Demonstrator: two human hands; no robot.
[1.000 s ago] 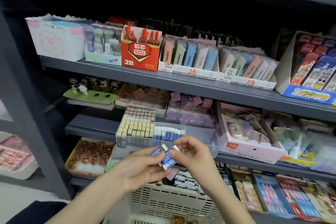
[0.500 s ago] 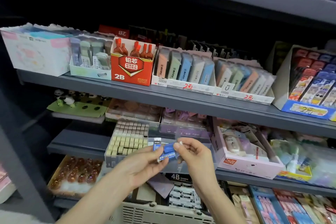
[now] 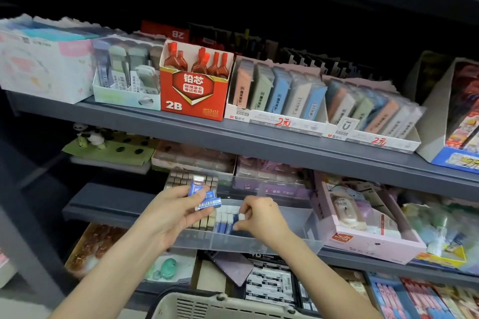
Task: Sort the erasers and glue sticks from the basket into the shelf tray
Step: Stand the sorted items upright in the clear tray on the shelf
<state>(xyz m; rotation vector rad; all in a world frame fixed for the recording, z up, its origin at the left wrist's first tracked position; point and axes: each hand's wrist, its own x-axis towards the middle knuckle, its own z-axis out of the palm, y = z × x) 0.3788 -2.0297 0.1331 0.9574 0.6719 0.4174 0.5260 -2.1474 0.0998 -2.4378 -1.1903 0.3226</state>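
My left hand [image 3: 166, 217] grips a small bunch of blue-sleeved erasers [image 3: 207, 201], fingers curled under them and thumb on top. One stands on end behind, another lies crosswise in front with its barcode facing me; I cannot tell exactly how many are in the bunch. I hold them just above the front left part of the clear plastic tray [image 3: 290, 239], which sits on the grey middle shelf [image 3: 103, 211].

My right hand [image 3: 263, 217] is down inside the tray, thumb and forefinger closed narrowly on the white end of a single eraser [image 3: 240, 217]. That eraser is at the right end of the standing row of blue erasers [image 3: 224, 221], touching or just beside its neighbour. My other fingers are tucked in loosely.

To the left of the blue row, in the same tray, are beige and grey eraser blocks [image 3: 185, 180], partly hidden by my left hand. The right part of the tray shows only bare plastic.

The beige slotted basket [image 3: 207, 305] is below my forearms at the bottom edge of the view; only its rim shows. A pink display box [image 3: 375, 242] stands just beside the tray on the right. On the upper shelf [image 3: 259, 144] a red 2B lead box [image 3: 193, 93] stands among packs of refills.
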